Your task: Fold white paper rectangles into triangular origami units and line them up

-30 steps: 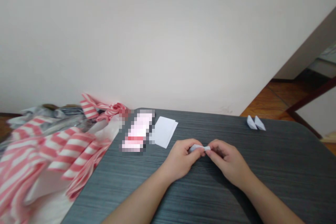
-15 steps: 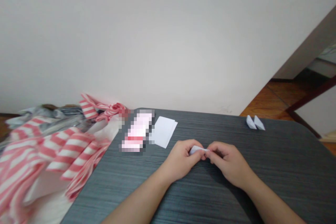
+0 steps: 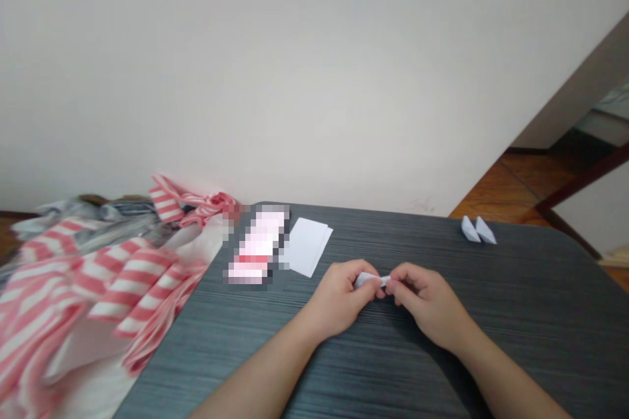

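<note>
A small piece of folded white paper (image 3: pixel 366 279) is pinched between both hands, above the middle of the dark table. My left hand (image 3: pixel 344 294) is closed around its left part, thumb in front and fingers behind. With thumb and fingertips, my right hand (image 3: pixel 425 301) grips the right end. Much of the paper is hidden by the fingers. To the upper left lie flat white paper sheets (image 3: pixel 307 245), partly overlapping. Two folded white paper shapes (image 3: pixel 477 230) with pointed ends stand side by side near the far right edge.
A pixelated pink-and-white oblong thing (image 3: pixel 258 242) lies left of the sheets on the dark wood-grain table (image 3: pixel 236 353). Red-and-white striped cloth (image 3: pixel 132 281) is heaped beyond the table's left edge. A pale wall (image 3: pixel 314 78) rises behind.
My right fingers have shifted slightly right along the paper, and a little more of it shows between the hands. Otherwise things stay in place.
</note>
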Motion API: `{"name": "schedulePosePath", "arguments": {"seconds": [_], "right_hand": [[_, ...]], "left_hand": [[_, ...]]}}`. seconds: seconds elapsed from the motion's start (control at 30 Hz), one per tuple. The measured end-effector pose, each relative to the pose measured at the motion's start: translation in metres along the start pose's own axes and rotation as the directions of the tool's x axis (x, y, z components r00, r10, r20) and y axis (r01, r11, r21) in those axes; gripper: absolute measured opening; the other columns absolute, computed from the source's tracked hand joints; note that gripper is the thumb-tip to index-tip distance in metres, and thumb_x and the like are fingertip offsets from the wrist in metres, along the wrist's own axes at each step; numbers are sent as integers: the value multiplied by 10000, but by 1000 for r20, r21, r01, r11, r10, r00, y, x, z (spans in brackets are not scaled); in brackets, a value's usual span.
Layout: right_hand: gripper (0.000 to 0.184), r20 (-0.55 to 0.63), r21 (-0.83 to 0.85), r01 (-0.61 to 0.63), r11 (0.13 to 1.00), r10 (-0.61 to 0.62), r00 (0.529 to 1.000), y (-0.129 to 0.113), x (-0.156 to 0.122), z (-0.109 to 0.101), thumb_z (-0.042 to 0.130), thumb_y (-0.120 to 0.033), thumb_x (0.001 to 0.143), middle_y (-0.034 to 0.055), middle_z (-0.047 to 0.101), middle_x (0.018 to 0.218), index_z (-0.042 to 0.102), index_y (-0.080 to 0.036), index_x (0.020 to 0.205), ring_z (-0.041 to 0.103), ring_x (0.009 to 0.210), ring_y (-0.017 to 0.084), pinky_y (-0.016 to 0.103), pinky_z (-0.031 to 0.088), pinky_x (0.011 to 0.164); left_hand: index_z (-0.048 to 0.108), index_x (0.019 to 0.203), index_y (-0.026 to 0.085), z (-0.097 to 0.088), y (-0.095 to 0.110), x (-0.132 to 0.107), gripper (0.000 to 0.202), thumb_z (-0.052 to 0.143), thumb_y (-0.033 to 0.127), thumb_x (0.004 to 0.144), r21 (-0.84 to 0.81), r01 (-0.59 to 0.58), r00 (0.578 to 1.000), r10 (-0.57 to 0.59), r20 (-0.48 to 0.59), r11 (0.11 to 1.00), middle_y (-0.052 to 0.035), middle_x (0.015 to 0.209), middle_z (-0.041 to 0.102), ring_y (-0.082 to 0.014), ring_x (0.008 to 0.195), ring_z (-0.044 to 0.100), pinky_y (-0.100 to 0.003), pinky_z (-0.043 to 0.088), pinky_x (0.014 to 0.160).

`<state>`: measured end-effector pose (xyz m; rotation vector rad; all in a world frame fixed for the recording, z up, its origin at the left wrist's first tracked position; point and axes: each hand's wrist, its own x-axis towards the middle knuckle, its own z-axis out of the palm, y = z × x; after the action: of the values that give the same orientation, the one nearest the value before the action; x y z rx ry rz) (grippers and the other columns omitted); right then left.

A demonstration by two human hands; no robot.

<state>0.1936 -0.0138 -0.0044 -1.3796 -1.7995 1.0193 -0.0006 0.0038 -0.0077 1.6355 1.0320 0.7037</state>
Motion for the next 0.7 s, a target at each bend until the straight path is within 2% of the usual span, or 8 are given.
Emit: {"name": "schedulePosePath", "arguments": {"seconds": [0.2, 0.37, 0.57, 0.7], "right_hand": [[201, 17, 2, -6, 1000, 6, 1000, 0, 0, -1, 560, -265, 903, -8, 630, 649, 664, -182, 752, 561, 617, 144, 240, 416, 597], [197, 2, 12, -10, 1000, 10, 1000, 4, 0, 1, 569, -252, 897, -3, 631, 663, 663, -187, 737, 563, 632, 147, 249, 416, 608], [112, -9, 159, -18, 987, 20, 1000, 16, 0, 7, 593, -271, 893, 32, 682, 804, 673, -196, 916, 630, 734, 181, 287, 480, 688], [90, -12, 187, 18, 982, -16, 1000, 19, -3, 7, 597, -252, 892, 36, 675, 823, 661, -198, 923, 637, 751, 187, 299, 494, 707]], "left_hand": [[694, 871, 155, 2, -3, 1, 213, 536, 296, 899, -41, 26, 1000, -25, 16, 999, -39, 791, 721, -134, 673, 613, -214, 431, 603], [676, 818, 151, 2, 1, 1, 201, 529, 262, 898, -92, 32, 999, -30, 16, 995, -37, 762, 720, -124, 655, 601, -214, 441, 615], [659, 825, 153, 2, 0, 2, 175, 533, 253, 893, -154, 59, 998, -58, 7, 986, -29, 723, 712, -118, 626, 592, -212, 441, 605], [657, 821, 151, 4, -2, 2, 178, 533, 257, 892, -175, 62, 998, -63, -3, 983, -29, 713, 706, -118, 615, 582, -210, 432, 585]]}}
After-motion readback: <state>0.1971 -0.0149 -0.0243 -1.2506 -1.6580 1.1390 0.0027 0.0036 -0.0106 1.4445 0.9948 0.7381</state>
